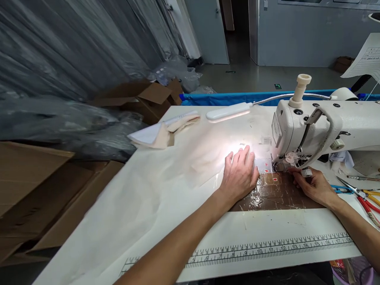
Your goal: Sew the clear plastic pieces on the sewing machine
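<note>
two hands at the needle end of a white sewing machine [326,124]

the left hand [239,174] lies palm down, released, its fingers extended over what looks like pale cloth [204,166], just left of the needle area [276,166], with edges washed out by glare; the right hand [319,188] bends its fingers in by the ridged knob [306,173], and whether they pinch anything i cannot tell; a light, even left palm should hold the layer flat without dragging it; the right fingertips are best kept out of the needle's path, making only small movements; the scissors [358,192] lie beyond the right hand, seemingly clear of the work
</note>
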`<action>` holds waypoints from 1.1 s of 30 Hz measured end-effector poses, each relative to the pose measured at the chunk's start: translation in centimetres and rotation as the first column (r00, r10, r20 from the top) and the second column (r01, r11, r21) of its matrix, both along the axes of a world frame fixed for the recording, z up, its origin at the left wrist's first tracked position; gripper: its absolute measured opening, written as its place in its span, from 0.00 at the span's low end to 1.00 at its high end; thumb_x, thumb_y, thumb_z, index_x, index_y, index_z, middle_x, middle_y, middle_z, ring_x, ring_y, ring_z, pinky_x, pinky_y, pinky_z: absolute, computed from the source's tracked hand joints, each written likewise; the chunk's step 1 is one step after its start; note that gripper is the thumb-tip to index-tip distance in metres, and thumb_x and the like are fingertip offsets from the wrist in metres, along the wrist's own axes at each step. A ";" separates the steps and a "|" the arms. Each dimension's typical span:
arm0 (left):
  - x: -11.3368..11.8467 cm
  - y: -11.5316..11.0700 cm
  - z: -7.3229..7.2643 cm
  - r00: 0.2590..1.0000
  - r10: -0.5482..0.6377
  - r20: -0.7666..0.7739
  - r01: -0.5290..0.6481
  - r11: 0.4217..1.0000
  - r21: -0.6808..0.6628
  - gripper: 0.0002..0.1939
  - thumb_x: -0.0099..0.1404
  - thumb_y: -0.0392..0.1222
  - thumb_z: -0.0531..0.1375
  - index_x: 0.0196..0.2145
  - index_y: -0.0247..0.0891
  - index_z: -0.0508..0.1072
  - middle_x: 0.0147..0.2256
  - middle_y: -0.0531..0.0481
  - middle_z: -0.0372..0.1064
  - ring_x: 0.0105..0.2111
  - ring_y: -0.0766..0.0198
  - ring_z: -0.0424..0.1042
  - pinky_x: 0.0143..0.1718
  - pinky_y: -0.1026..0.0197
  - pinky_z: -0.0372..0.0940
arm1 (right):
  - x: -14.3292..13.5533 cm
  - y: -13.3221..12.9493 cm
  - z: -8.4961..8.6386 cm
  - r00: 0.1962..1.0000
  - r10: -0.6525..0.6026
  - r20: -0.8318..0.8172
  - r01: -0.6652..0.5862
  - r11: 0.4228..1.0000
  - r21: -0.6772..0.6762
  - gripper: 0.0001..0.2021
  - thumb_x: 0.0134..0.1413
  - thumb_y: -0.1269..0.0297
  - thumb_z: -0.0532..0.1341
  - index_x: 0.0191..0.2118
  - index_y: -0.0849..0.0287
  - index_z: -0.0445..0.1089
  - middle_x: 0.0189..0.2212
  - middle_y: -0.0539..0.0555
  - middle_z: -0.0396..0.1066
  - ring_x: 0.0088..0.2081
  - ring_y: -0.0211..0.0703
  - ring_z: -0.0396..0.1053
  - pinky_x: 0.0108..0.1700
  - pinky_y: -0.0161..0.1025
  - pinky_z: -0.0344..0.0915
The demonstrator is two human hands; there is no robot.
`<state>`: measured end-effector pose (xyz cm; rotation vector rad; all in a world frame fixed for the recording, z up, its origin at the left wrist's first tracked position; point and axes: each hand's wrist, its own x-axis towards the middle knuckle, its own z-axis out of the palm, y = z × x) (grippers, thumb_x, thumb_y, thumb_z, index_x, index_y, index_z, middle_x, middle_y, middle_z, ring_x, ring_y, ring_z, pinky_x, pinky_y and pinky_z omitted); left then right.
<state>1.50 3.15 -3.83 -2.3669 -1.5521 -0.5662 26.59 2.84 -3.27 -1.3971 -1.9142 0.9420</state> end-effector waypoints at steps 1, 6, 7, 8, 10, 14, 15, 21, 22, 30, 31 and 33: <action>0.0 0.0 0.1 0.999 -0.041 0.001 0.041 0.999 0.007 0.18 0.67 0.37 0.49 0.54 0.34 0.65 0.58 0.33 0.64 0.55 0.44 0.66 0.54 0.39 0.59 | 0.0 0.0 0.1 1.000 0.003 0.017 -0.003 1.000 0.015 0.13 0.57 0.54 0.55 0.27 0.56 0.67 0.22 0.51 0.68 0.24 0.41 0.66 0.26 0.37 0.64; -0.1 0.5 0.4 0.954 -0.298 -0.033 0.292 0.949 -0.120 0.18 0.71 0.36 0.44 0.55 0.35 0.64 0.56 0.38 0.66 0.59 0.49 0.63 0.57 0.43 0.57 | -0.3 -0.2 0.3 0.997 0.055 0.055 -0.061 0.992 0.110 0.11 0.57 0.60 0.53 0.28 0.57 0.68 0.23 0.51 0.67 0.26 0.41 0.65 0.28 0.37 0.63; -0.1 0.5 0.5 0.951 -0.307 -0.039 0.299 0.943 -0.148 0.18 0.72 0.37 0.44 0.55 0.35 0.64 0.56 0.39 0.67 0.59 0.49 0.63 0.56 0.43 0.58 | -0.4 -0.2 0.3 0.996 0.063 0.056 -0.070 0.990 0.124 0.11 0.57 0.61 0.53 0.29 0.57 0.68 0.23 0.51 0.67 0.26 0.41 0.65 0.29 0.38 0.63; -0.1 0.6 0.5 0.952 -0.303 -0.046 0.292 0.942 -0.166 0.18 0.72 0.38 0.43 0.55 0.36 0.65 0.55 0.39 0.67 0.59 0.49 0.63 0.55 0.44 0.58 | -0.4 -0.2 0.4 0.996 0.067 0.059 -0.075 0.989 0.131 0.11 0.57 0.62 0.52 0.29 0.57 0.69 0.24 0.51 0.68 0.26 0.42 0.66 0.29 0.38 0.63; 0.0 0.6 0.6 0.960 -0.272 -0.068 0.257 0.952 -0.168 0.18 0.72 0.39 0.44 0.53 0.36 0.66 0.53 0.39 0.69 0.56 0.49 0.66 0.53 0.45 0.60 | -0.5 -0.3 0.5 0.995 0.066 0.069 -0.075 0.989 0.130 0.11 0.57 0.62 0.52 0.29 0.57 0.69 0.24 0.52 0.69 0.27 0.42 0.66 0.30 0.38 0.63; 0.4 0.2 0.7 0.975 -0.184 -0.125 0.176 0.982 -0.072 0.15 0.71 0.37 0.46 0.49 0.34 0.67 0.49 0.38 0.71 0.46 0.52 0.71 0.47 0.49 0.63 | -0.7 -0.4 0.9 0.993 0.059 0.099 -0.074 0.986 0.151 0.12 0.57 0.62 0.51 0.28 0.57 0.69 0.26 0.53 0.70 0.27 0.42 0.66 0.30 0.39 0.63; 0.5 0.2 0.8 0.977 -0.166 -0.135 0.162 0.986 -0.045 0.14 0.70 0.37 0.47 0.48 0.35 0.68 0.49 0.39 0.71 0.43 0.53 0.72 0.46 0.49 0.63 | -0.8 -0.4 1.0 0.993 0.058 0.103 -0.074 0.985 0.156 0.12 0.56 0.61 0.51 0.28 0.57 0.69 0.26 0.53 0.69 0.27 0.42 0.66 0.30 0.39 0.63; 0.5 0.1 0.5 0.981 -0.148 -0.127 0.149 0.989 -0.004 0.13 0.70 0.37 0.48 0.48 0.37 0.67 0.49 0.42 0.72 0.41 0.56 0.71 0.47 0.49 0.62 | -0.8 -0.4 0.9 0.991 0.019 0.130 -0.039 0.987 0.155 0.13 0.56 0.60 0.50 0.28 0.56 0.70 0.25 0.52 0.69 0.25 0.42 0.64 0.29 0.39 0.62; 0.5 0.1 0.4 0.982 -0.150 -0.114 0.149 0.989 -0.019 0.13 0.71 0.38 0.47 0.48 0.37 0.67 0.50 0.42 0.71 0.42 0.56 0.71 0.48 0.50 0.62 | -0.8 -0.4 0.8 0.991 0.013 0.134 -0.033 0.988 0.153 0.14 0.56 0.59 0.51 0.28 0.56 0.70 0.24 0.52 0.69 0.24 0.42 0.64 0.28 0.39 0.61; 0.4 0.1 0.6 0.999 -0.049 0.006 0.048 0.992 0.113 0.17 0.72 0.45 0.49 0.52 0.34 0.67 0.55 0.36 0.68 0.48 0.50 0.70 0.48 0.48 0.59 | -0.7 -0.3 0.5 0.990 0.024 0.136 -0.051 0.977 0.205 0.13 0.58 0.63 0.52 0.34 0.57 0.74 0.28 0.53 0.73 0.28 0.43 0.68 0.31 0.39 0.64; 0.4 0.1 0.6 1.000 -0.012 0.015 0.010 0.994 0.111 0.16 0.72 0.44 0.49 0.51 0.34 0.68 0.53 0.37 0.69 0.45 0.51 0.71 0.45 0.48 0.60 | -0.6 -0.3 0.5 0.989 0.024 0.148 -0.055 0.976 0.209 0.13 0.59 0.64 0.52 0.35 0.57 0.75 0.29 0.53 0.74 0.28 0.43 0.69 0.31 0.39 0.64; 0.4 0.0 0.7 0.998 0.059 -0.003 -0.058 0.996 0.062 0.15 0.71 0.41 0.48 0.49 0.35 0.69 0.51 0.38 0.71 0.41 0.51 0.71 0.42 0.50 0.60 | -0.6 -0.5 0.6 0.984 0.046 0.171 -0.085 0.969 0.233 0.12 0.60 0.65 0.53 0.36 0.57 0.75 0.29 0.53 0.74 0.28 0.43 0.70 0.31 0.39 0.65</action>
